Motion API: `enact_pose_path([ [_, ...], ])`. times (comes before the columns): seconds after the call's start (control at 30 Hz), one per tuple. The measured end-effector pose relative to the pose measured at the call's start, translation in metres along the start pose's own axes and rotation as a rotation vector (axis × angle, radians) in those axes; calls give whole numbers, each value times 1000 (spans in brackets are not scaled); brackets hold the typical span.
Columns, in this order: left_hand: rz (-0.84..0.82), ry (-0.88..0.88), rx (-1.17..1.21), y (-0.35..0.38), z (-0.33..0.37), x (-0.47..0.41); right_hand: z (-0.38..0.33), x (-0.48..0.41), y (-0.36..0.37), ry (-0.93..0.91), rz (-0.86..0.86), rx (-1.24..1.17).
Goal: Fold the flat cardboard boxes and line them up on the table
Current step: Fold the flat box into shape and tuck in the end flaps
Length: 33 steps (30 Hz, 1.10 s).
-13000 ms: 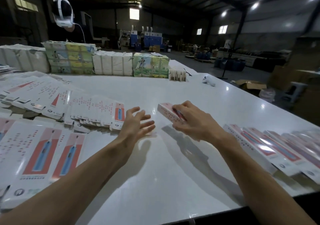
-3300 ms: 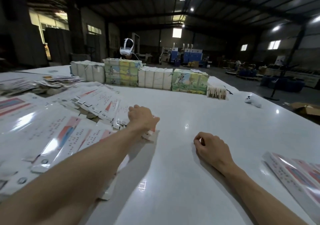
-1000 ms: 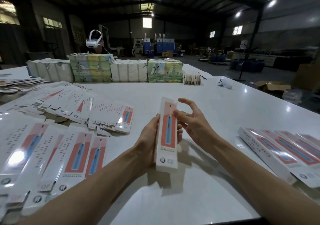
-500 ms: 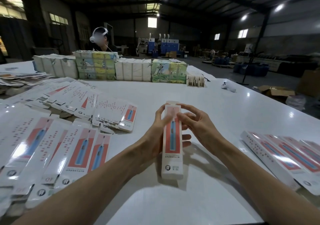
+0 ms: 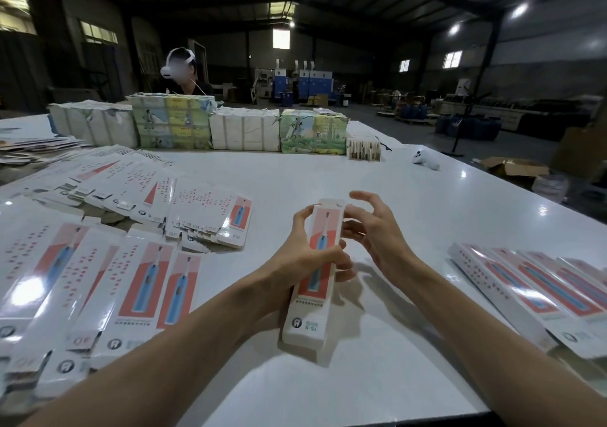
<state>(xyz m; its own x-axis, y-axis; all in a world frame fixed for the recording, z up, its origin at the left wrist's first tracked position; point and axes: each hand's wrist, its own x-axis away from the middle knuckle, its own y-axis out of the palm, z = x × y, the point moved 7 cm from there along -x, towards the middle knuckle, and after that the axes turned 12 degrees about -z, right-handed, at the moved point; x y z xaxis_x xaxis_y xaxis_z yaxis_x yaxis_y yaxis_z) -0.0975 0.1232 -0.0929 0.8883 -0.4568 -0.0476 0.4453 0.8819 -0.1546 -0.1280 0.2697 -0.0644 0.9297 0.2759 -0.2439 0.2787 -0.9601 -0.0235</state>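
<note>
Head view, single moment.

- Toothbrush box (image 5: 308, 311): long, white with a red panel and a blue toothbrush printed on it. Held above the bench (image 5: 328, 170) at centre, tilted, top end pointing away from the wearer and bottom end nearest the camera. A small flap stands up at the top end.
- Left hand (image 5: 305, 252): clamped around the box at about mid-length, thumb on the left edge, fingers wrapped over the printed face.
- Right hand (image 5: 377, 232): beside the upper right edge of the box, fingers spread and loosely bent. Fingertips touch that edge; no closed grip seen. Index finger raised clear.
- Hands close together, with only the box between them.
- Flat boxes (image 5: 138, 282): overlapping rows on the left of the bench, with a fanned pile farther back beside them.
- Folded boxes (image 5: 512, 288): side by side in a line on the right of the bench, well apart from the hands.
- Far edge: wrapped bundles (image 5: 174, 124), some white and some printed green and yellow, stand in a row. White controller (image 5: 425, 160) lies to their right.
- Person wearing a headset (image 5: 180, 68) is behind the bundles.
</note>
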Motion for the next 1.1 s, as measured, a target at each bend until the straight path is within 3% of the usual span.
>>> enact_pose_path([
  [0.33, -43, -8, -5, 5, 4, 0, -16, 3, -3, -141, -14, 167],
  [0.7, -35, 16, -106, 4, 4, 1, -7, 0, -8, 4, -1, -113],
  [1.1, -82, 46, -118, 9, 10, 7, -11, 2, -9, 34, -40, -76],
])
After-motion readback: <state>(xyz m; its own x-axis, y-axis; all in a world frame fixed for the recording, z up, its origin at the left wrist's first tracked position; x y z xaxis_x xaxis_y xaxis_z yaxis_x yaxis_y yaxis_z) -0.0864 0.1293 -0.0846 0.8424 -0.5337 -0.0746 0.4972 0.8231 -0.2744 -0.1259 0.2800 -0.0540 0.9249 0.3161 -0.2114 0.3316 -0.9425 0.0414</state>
